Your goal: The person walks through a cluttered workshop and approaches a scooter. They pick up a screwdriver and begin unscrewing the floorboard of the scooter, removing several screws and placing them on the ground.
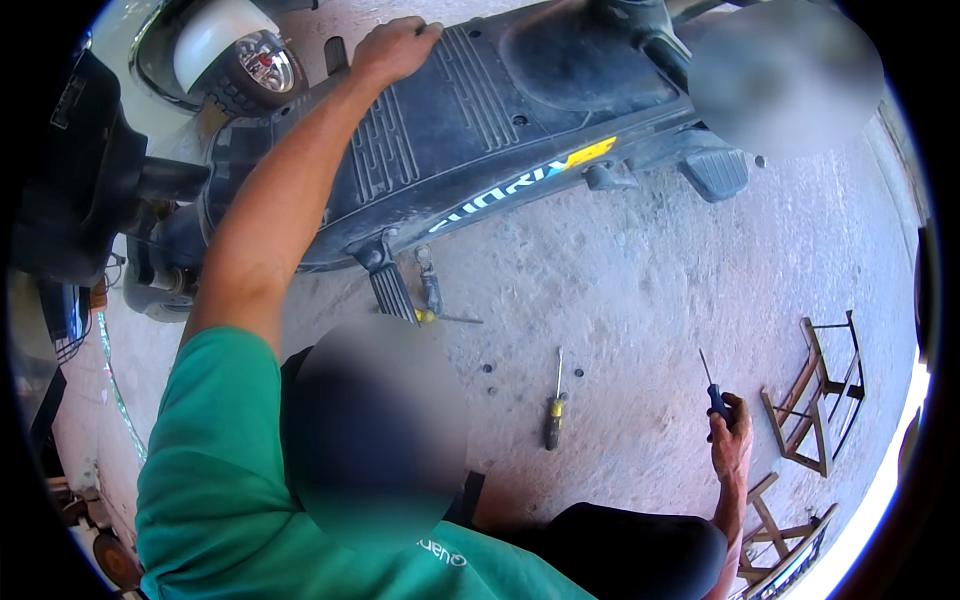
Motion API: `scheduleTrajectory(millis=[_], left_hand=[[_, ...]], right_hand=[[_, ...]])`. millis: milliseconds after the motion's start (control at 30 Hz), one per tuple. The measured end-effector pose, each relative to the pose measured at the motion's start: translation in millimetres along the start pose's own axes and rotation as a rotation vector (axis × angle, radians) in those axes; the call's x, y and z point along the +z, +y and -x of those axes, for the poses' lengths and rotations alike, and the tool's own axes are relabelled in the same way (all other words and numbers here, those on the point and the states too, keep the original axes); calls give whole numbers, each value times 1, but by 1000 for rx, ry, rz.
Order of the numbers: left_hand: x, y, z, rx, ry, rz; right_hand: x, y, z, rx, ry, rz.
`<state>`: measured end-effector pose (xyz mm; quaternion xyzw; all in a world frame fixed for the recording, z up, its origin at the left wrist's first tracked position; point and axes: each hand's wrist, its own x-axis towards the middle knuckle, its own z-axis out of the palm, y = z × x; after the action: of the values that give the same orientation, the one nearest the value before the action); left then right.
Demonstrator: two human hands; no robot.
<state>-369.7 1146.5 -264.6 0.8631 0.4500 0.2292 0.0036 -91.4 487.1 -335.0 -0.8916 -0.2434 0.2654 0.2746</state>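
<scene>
A dark scooter lies across the upper part of the view, its ribbed plastic footboard [450, 120] facing me. My left arm, in a green sleeve, stretches over it. My left hand [396, 50] is closed over the footboard's far edge, the fingertips hidden behind it. Low over the floor at the right, my right hand [732, 440] wraps round the blue handle of a screwdriver [716, 400]. Its thin shaft points up and left, apart from the scooter. Between the hands, a yellow-and-black screwdriver [555, 418] lies on the concrete, with several small dark round parts [488, 369] near its shaft.
Another yellow-handled screwdriver [460, 319] lies by the scooter's footpeg [390, 288]. Brown metal frames, one of them a stand [815, 400], rest at the right. A wheel [258, 78] under a white fender stands beyond the scooter. Blurred patches hide parts of the view. A dark rounded shape [635, 550] sits low centre.
</scene>
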Motion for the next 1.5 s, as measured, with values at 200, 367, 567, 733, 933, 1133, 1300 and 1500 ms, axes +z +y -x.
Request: scheduleTrajectory(millis=[200,367,567,733,933,1133,1300,1500], left_hand=[[-4,17,5,-43,-11,-17],[-9,15,9,-62,11,8],[-10,20,11,-70,12,76],[-13,20,13,-78,-1,109],[-11,19,13,-52,28,105],[-11,19,13,-59,16,99],[-13,20,12,-65,-6,86],[-12,19,13,-62,7,86]], right_hand=[[-32,-192,-5,-376,-126,-80],[-3,-309,-37,-721,29,36],[22,-385,-58,-841,94,272],[29,-407,-55,-799,39,373],[34,-412,-59,-842,53,393],[35,-419,-61,-840,10,430],[34,-422,-61,-870,1,442],[31,-424,-63,-859,-14,446]])
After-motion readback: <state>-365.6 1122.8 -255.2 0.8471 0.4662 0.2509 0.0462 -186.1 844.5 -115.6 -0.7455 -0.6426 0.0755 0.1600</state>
